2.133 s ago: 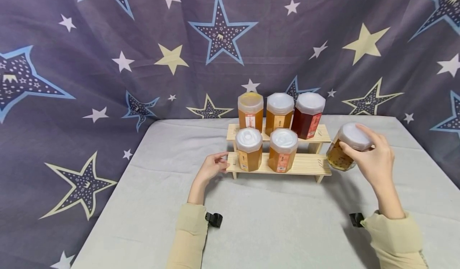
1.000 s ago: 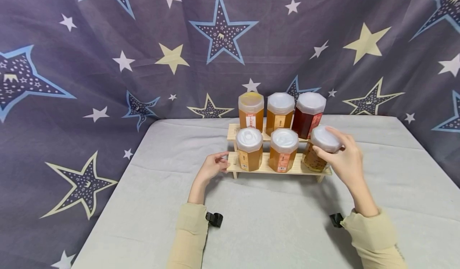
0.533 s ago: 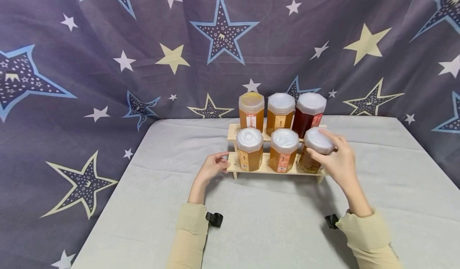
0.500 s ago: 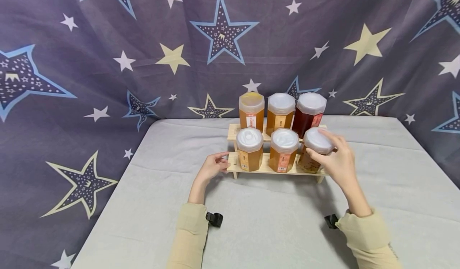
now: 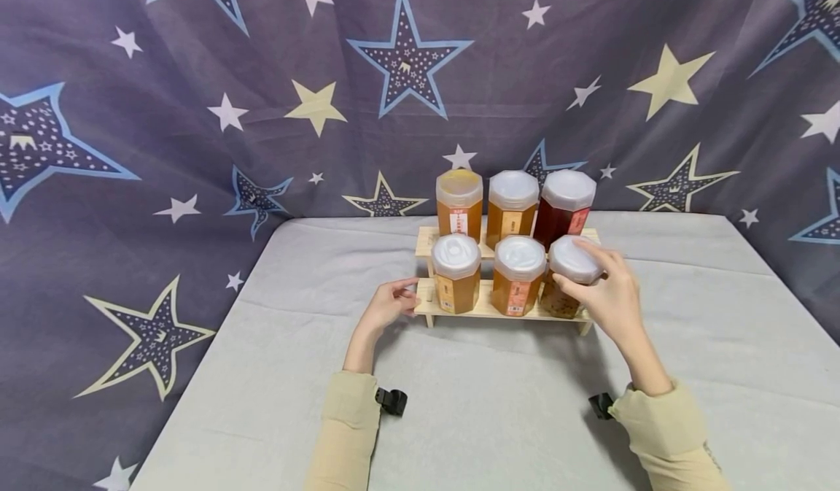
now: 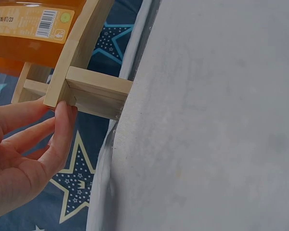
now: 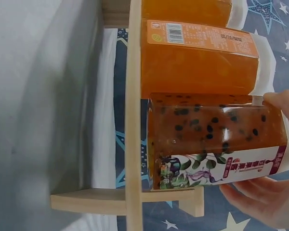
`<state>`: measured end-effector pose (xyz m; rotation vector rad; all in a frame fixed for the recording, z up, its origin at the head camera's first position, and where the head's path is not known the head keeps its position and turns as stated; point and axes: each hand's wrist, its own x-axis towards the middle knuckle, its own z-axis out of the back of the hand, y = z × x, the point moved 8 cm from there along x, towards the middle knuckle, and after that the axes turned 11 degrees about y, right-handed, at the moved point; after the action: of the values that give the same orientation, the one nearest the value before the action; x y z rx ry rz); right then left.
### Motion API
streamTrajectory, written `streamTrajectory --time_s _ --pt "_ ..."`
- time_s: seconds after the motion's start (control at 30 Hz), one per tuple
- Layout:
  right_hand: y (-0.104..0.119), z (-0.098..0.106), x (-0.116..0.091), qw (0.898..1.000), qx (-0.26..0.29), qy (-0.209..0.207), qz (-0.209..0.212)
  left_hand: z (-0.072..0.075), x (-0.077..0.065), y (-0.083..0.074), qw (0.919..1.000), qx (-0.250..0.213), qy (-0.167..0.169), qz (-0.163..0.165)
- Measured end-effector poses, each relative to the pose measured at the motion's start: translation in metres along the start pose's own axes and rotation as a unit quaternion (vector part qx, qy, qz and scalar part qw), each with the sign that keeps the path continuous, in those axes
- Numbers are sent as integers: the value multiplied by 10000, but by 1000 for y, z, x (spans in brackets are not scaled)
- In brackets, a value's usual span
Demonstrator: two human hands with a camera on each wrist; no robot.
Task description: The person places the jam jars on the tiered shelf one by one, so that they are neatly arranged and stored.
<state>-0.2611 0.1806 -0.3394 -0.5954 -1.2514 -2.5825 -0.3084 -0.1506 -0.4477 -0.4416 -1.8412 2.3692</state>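
Observation:
My right hand (image 5: 612,294) holds a clear jar (image 7: 212,127) by its frosted lid. Black seeds float in its amber filling, and its white label shows purple fruit. The jar is at the right end of the lower tier of a wooden two-tier rack (image 5: 426,298). In the right wrist view a thin gap seems to show under its base; contact with the board is hard to tell. With thumb and fingers, my left hand (image 5: 386,305) pinches the lower board's left end. Two amber jars, left (image 5: 456,272) and middle (image 5: 518,276), stand on that same tier.
On the upper tier stand two amber jars, left (image 5: 458,206) and middle (image 5: 510,203), and a dark red jar (image 5: 564,203) at the right. A grey cloth (image 5: 459,403) covers the table. Behind it hangs a star-patterned curtain (image 5: 262,53).
My right hand has carried the seeded jar leftward from beside the rack to the lower tier's right end, close to the middle jar. My left hand has stayed at the rack's left end.

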Motion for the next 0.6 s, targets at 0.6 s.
streamTrajectory --time_s 0.6 --pt "-2 -12 -1 9991 -135 391 24 -1 -16 -17 9994 -64 293 -159"
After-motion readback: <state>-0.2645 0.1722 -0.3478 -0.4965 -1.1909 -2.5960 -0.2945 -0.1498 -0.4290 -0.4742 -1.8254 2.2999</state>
